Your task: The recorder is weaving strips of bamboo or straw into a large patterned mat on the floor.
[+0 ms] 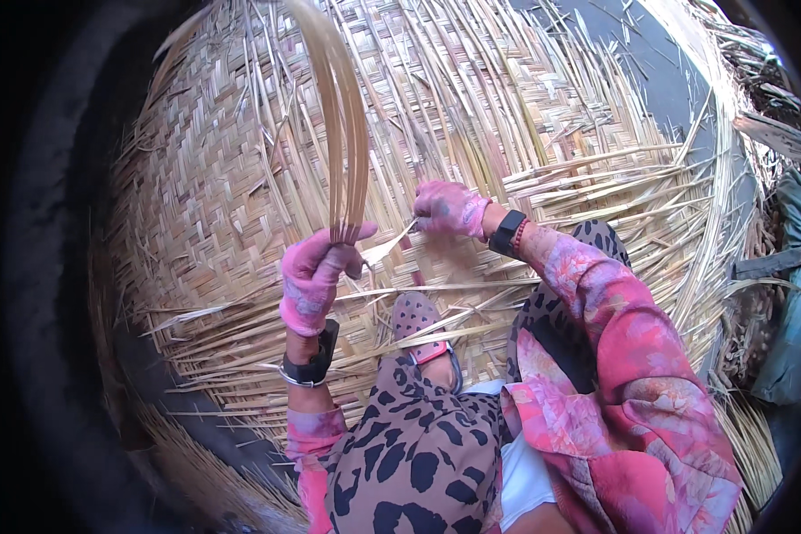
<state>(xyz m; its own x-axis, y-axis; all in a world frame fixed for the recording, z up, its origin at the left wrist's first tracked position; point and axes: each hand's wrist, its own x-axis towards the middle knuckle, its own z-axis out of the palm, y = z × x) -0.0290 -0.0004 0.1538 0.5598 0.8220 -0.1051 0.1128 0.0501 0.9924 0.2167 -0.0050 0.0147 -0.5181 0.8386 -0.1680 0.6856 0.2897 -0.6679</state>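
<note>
My left hand [314,271], in a pink glove, is closed around the lower ends of several long, thin, flat strips [343,133], which look like split bamboo. They rise from my fingers and curve away toward the far edge. My right hand [452,209], also gloved in pink, is closed in a pinch. Between the two hands stretches a short pale strip [392,245], its far end at my right fingers. Both hands are above a large woven mat [205,205] of similar strips, its near and right edges loose and unwoven.
My sandalled foot [423,325] rests on the mat's near part, among loose crosswise strips [329,307]. Long loose strips [596,187] fan out at the right. Dark grey ground [659,62] shows past the mat. Sticks [774,138] and a greenish sheet [792,294] lie at the far right.
</note>
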